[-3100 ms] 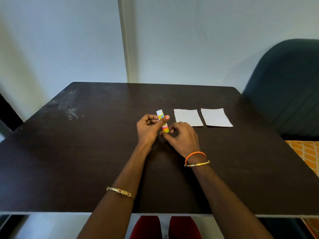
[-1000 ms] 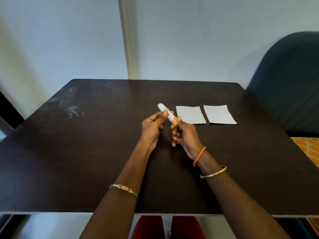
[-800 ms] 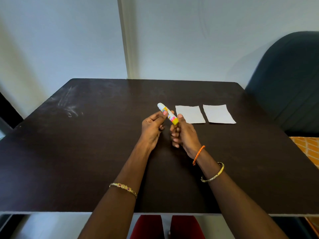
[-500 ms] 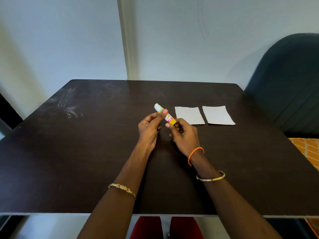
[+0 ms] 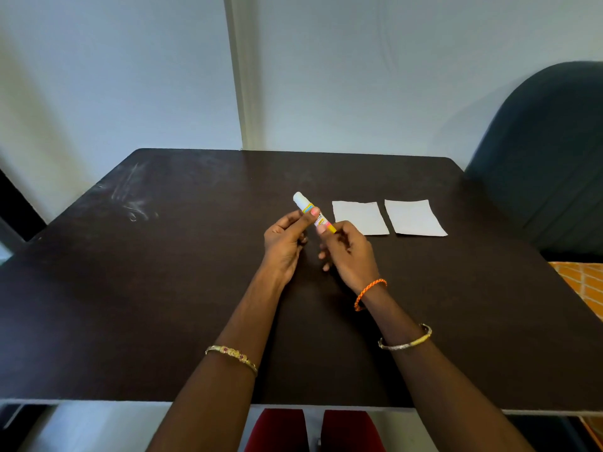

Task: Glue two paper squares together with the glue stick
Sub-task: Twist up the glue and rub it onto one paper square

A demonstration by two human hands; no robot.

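A glue stick point(image 5: 308, 208) with a white cap and a yellow, pink and blue label is held tilted above the dark table point(image 5: 163, 288), its cap end pointing up and to the left. My left hand point(image 5: 285, 238) pinches its upper part with thumb and fingers. My right hand point(image 5: 346, 252) pinches its lower yellow end. Two white paper squares lie flat side by side just right of my hands: the nearer one point(image 5: 360, 218) and the farther one point(image 5: 414, 218), with a narrow gap between them.
A dark green upholstered chair point(image 5: 548, 151) stands at the table's right side. A pale wall with a vertical trim strip point(image 5: 239, 73) rises behind the far edge. Faint white scuff marks point(image 5: 130, 203) mark the table's left part.
The glue stick has been lifted off the table into both hands. Over the last second it shifted slightly left while my right hand turned at its lower end.
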